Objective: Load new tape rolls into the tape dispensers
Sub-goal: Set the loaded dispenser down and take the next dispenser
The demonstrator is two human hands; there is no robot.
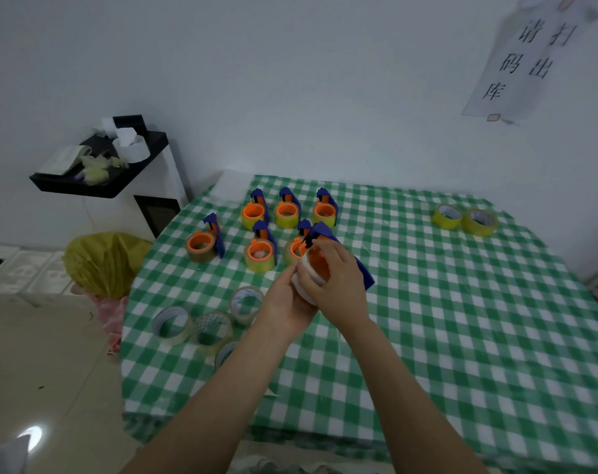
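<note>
both hands grip 1 blue plastic tape dispenser [364,273] with an orange hub [316,265]. it is held just above the green-checked worktop [462,336], near centre, just in front of 6 loaded dispensers [286,212].
left hand [285,302] cups the pale tape roll [299,289] from below. right hand [338,278] curls over the dispenser's top.
judgement: roll is being seated on the hub. keep it square to the hub, press evenly, lead the free end toward the cutter.
long axis runs diagonally, far-left to near-right. black-tipped end points toward the back row. cutter end: cannot tell.
</note>
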